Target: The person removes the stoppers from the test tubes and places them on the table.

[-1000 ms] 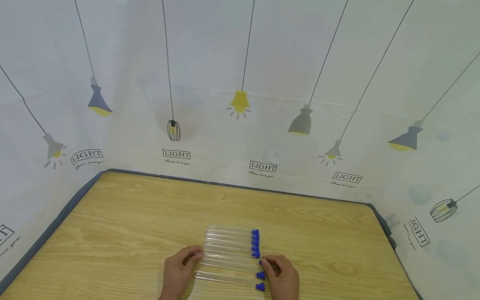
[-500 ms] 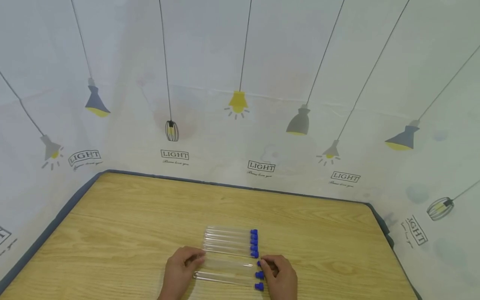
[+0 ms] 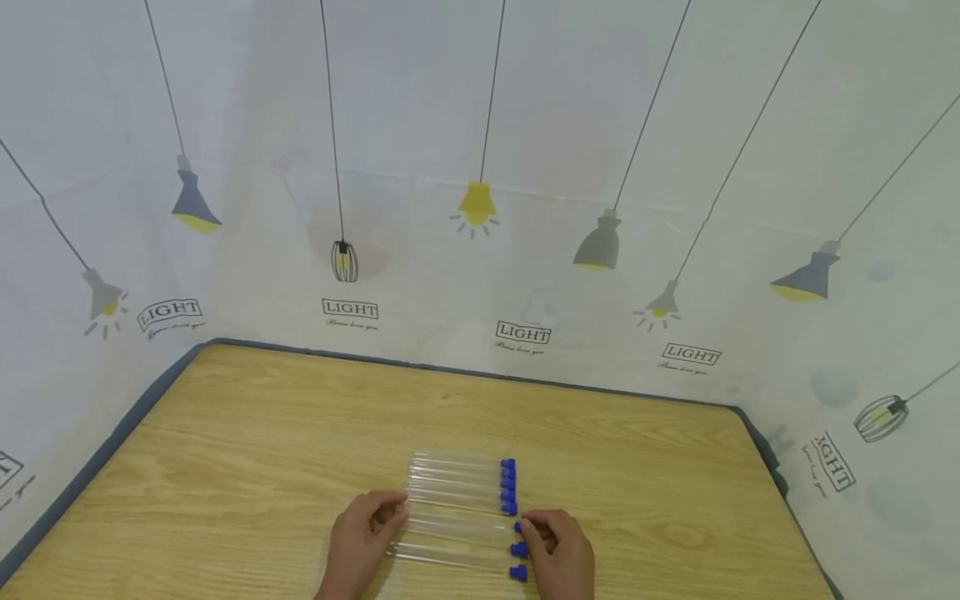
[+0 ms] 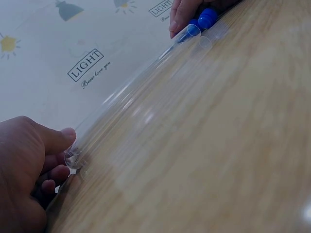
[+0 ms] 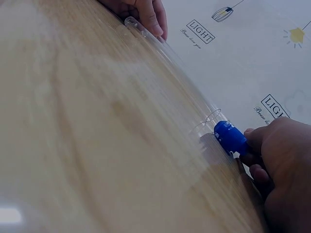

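Observation:
In the head view my left hand (image 3: 363, 537) pinches the rounded closed end of a clear test tube (image 3: 457, 524) between thumb and fingers. My right hand (image 3: 561, 550) holds a blue cap (image 3: 517, 527) by its fingertips, facing the tube's open mouth. The right wrist view shows this blue cap (image 5: 230, 138) just short of the tube's rim, with a small gap between. Another clear tube (image 3: 450, 556) lies uncapped on the table nearer to me. Two loose blue caps (image 3: 518, 550) sit by its open end.
Farther back, several clear tubes with blue caps (image 3: 508, 483) lie side by side in a row. They rest on a wood-grain table (image 3: 262, 450) with a dark edge. A pale curtain (image 3: 420, 133) printed with lamps stands around the table.
Both hands stay nearly in place. The held tube has shifted slightly to the right, towards the cap, since the oldest frame. The row of capped tubes has not moved.

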{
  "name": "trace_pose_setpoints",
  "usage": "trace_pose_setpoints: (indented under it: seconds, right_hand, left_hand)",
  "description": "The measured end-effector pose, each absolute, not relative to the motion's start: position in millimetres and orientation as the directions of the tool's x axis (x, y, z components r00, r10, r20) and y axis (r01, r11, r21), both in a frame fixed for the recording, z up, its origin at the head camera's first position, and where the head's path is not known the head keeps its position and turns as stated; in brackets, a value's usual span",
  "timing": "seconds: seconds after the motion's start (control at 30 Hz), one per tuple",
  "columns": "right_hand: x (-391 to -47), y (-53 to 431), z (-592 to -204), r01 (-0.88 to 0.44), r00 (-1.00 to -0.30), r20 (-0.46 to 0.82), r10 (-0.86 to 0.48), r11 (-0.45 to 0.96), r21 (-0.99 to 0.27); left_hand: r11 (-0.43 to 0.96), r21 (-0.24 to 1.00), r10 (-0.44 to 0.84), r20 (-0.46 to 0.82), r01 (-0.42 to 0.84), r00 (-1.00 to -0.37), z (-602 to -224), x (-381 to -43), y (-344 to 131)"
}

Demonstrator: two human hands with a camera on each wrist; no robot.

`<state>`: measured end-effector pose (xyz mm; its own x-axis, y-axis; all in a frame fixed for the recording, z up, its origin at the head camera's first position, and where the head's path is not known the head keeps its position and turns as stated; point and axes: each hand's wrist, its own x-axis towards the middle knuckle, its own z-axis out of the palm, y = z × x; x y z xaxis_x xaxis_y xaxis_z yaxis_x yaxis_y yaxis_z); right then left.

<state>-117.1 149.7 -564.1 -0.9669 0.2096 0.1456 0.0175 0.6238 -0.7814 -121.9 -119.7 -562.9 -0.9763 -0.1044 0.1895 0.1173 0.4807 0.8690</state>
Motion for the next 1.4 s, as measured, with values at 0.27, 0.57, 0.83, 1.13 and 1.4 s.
trace_pose_setpoints:
  seconds: [0.27, 0.57, 0.83, 1.13, 1.4]
  right_hand:
    - [-115.3, 150.1, -559.5, 0.023, -0.970, 0.137, 0.201, 0.635, -0.772]
    - [-115.4, 150.5, -565.3, -0.031, -0.966, 0.188, 0.180, 0.640, -0.768]
    - [-115.0, 149.9, -562.1, -0.022, -0.968, 0.176, 0.177, 0.641, -0.767]
    - [-114.9, 150.7, -564.2, -0.038, -0.964, 0.198, 0.178, 0.645, -0.763]
    - [-115.9, 150.5, -564.6, 0.008, -0.969, 0.155, 0.193, 0.651, -0.759]
  left_hand:
    - [0.479, 0.872, -0.107, 0.167, 0.097, -0.980, -564.2, -123.0, -120.3]
    - [0.477, 0.870, -0.108, 0.200, 0.126, -0.974, -563.5, -121.1, -119.7]
    - [0.470, 0.869, -0.108, 0.231, 0.156, -0.967, -564.8, -121.2, -119.2]
    - [0.478, 0.856, -0.106, 0.279, 0.197, -0.954, -561.8, -120.7, -118.0]
    - [0.488, 0.837, -0.100, 0.334, 0.246, -0.937, -563.1, -120.7, -118.5]
